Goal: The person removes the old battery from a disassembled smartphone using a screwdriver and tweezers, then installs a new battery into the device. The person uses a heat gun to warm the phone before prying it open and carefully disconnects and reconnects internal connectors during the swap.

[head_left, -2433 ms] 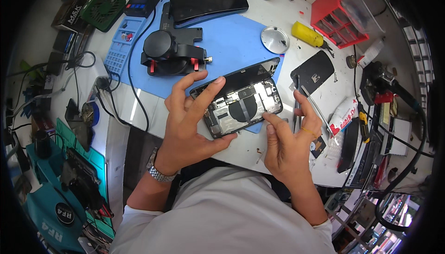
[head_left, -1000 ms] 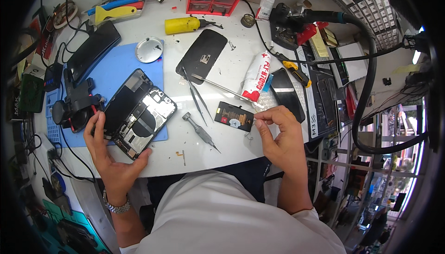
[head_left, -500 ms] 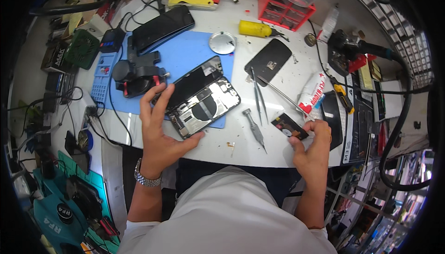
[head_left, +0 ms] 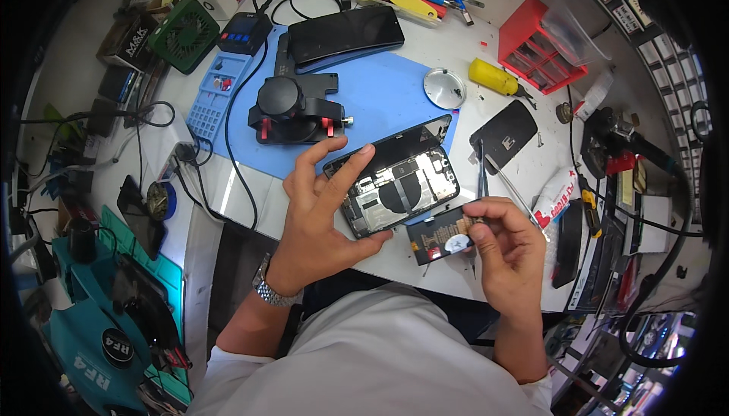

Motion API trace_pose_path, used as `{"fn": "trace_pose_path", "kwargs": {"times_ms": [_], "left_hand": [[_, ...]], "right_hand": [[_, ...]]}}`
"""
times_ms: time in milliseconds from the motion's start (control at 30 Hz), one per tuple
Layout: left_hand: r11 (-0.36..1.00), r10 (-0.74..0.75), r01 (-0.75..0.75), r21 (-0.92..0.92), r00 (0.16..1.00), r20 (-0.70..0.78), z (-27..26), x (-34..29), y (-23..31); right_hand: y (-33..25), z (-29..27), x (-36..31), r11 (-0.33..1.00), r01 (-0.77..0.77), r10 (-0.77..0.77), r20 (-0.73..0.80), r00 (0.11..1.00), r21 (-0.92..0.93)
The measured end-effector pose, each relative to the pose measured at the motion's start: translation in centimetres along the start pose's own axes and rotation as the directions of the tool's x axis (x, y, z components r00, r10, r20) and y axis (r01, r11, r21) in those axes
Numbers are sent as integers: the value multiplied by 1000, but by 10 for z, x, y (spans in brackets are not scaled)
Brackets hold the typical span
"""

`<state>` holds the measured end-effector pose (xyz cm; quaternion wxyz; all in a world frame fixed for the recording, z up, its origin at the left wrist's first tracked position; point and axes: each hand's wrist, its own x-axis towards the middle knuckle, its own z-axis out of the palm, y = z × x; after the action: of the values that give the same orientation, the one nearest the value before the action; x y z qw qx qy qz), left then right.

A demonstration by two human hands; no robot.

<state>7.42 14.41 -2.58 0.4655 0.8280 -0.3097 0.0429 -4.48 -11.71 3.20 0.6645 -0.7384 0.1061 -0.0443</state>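
Observation:
An opened smartphone (head_left: 370, 209) lies partly on the blue mat (head_left: 364, 82), its inner parts facing up and its dark screen panel (head_left: 399, 142) tilted up along the far side. My left hand (head_left: 311, 222) grips it by the left end, thumb at the near edge and fingers over the screen panel. Between the thumb and fingers of my right hand (head_left: 507, 253) is a flat black phone battery (head_left: 437, 237), held just right of the phone's near corner. Tweezers (head_left: 482, 173) lie beyond the battery, which largely hides the screwdriver beneath.
A black clamp holder (head_left: 292, 108) and a dark phone (head_left: 345, 36) rest on the mat, near a round metal dish (head_left: 444, 88). Farther right are a black phone-shaped panel (head_left: 507, 135), a yellow bottle (head_left: 492, 75), a red drawer box (head_left: 535, 51) and a glue tube (head_left: 558, 192).
My right hand has brought the battery leftward, close to the phone, and its printed face has turned. My left hand keeps hold of the phone. The whole view has shifted.

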Motion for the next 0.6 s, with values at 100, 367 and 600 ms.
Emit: {"fn": "trace_pose_path", "kwargs": {"times_ms": [100, 367, 600], "left_hand": [[999, -12, 11, -45, 1000, -16, 1, 0, 0], [998, -34, 34, -54, 999, -6, 0, -1, -2], [997, -59, 59, -48, 998, 3, 0, -2, 0]], "right_hand": [[2, 29, 18, 998, -45, 39, 116, 992, 52], [5, 43, 37, 990, 2, 25, 193, 981, -139], [-4, 37, 47, 810, 272, -130, 294, 947, -519]]}}
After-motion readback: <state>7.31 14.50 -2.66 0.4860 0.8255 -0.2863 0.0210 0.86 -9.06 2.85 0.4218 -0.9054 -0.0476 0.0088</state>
